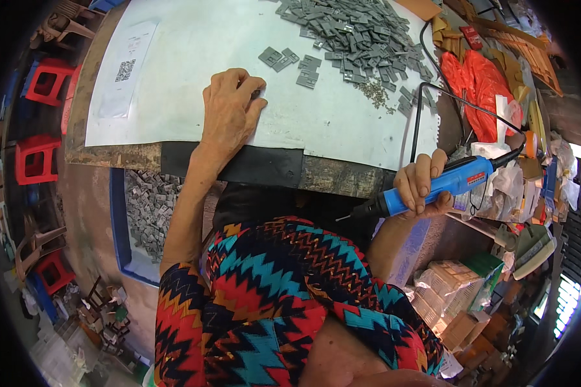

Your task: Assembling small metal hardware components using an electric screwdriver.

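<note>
My left hand point(231, 108) rests on the white sheet point(174, 84) over the table, fingers curled down and the thumb close to the index finger. Whatever sits between those fingertips is hidden. My right hand point(423, 186) is wrapped round a blue corded electric screwdriver point(466, 177), held beyond the table's near edge, its thin bit pointing left. Several flat grey plastic pieces point(308, 71) lie just beyond my left hand, apart from it. Behind them spreads a large heap of the same grey pieces point(358, 39), with a scatter of tiny screws point(376, 95) at its near side.
A black cable point(417, 122) loops over the table's right side. A printed paper slip point(126, 71) lies at the left. Beside the table are a red plastic bag point(478, 90) and red stools point(37, 158). A blue-edged crate point(117, 219) of grey pieces stands below, at left.
</note>
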Action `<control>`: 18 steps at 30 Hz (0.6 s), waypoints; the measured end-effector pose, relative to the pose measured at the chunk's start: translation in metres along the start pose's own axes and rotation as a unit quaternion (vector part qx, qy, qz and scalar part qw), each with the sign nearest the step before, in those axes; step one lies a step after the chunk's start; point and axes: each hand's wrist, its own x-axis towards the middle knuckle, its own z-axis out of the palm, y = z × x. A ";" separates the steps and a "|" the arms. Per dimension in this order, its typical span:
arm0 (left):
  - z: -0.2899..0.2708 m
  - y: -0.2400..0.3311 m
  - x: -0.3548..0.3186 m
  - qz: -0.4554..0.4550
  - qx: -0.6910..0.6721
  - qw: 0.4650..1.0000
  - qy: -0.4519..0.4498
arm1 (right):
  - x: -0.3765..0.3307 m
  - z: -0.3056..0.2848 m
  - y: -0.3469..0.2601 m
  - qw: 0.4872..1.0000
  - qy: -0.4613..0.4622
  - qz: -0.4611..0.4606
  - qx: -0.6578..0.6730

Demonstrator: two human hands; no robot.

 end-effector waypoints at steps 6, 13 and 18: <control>-0.006 -0.021 0.006 0.055 -0.023 0.998 -0.005 | 0.003 0.003 0.004 1.000 -0.021 0.007 0.014; -0.032 -0.039 -0.005 0.001 0.087 0.996 0.019 | 0.017 0.014 -0.006 0.998 -0.027 0.018 -0.050; -0.013 0.019 0.001 0.007 -0.037 0.998 0.049 | 0.031 0.020 -0.028 0.972 0.023 -0.035 -0.233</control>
